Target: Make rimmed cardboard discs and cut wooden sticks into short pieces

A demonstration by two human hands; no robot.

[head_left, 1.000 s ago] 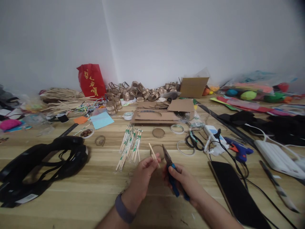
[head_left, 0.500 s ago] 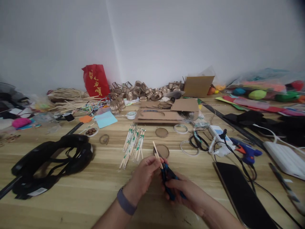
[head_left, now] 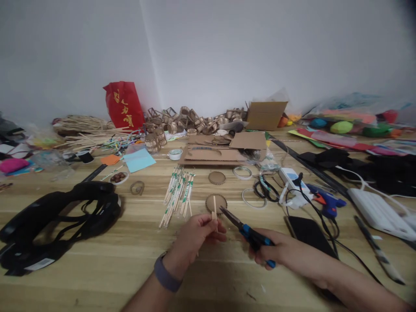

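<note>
My left hand (head_left: 198, 236) pinches short pieces of wooden chopstick (head_left: 215, 207) between thumb and fingers, held upright over the table. In my right hand (head_left: 276, 249) is a pair of scissors (head_left: 245, 229) with blue and black handles. Their blades look closed and point up and left, just right of the chopstick pieces and apart from them. Just beyond my left hand lies a round cardboard disc (head_left: 209, 204) with a ridged edge, partly behind the pieces. Farther off is a second cardboard disc (head_left: 216, 177). Paper-wrapped chopsticks (head_left: 177, 195) lie to the left of the discs.
A black strapped headset (head_left: 97, 195) lies on the left. On the right are a phone (head_left: 308, 234), a blue glue gun (head_left: 329, 203), cables and tape rings (head_left: 253, 198). Cardboard sheets (head_left: 211, 156), small woven baskets (head_left: 172, 127) and a red bag (head_left: 125, 104) stand farther back.
The scissors have moved right, away from the chopstick pieces, along with my right hand. My left hand keeps its hold on the pieces. The view has shifted slightly.
</note>
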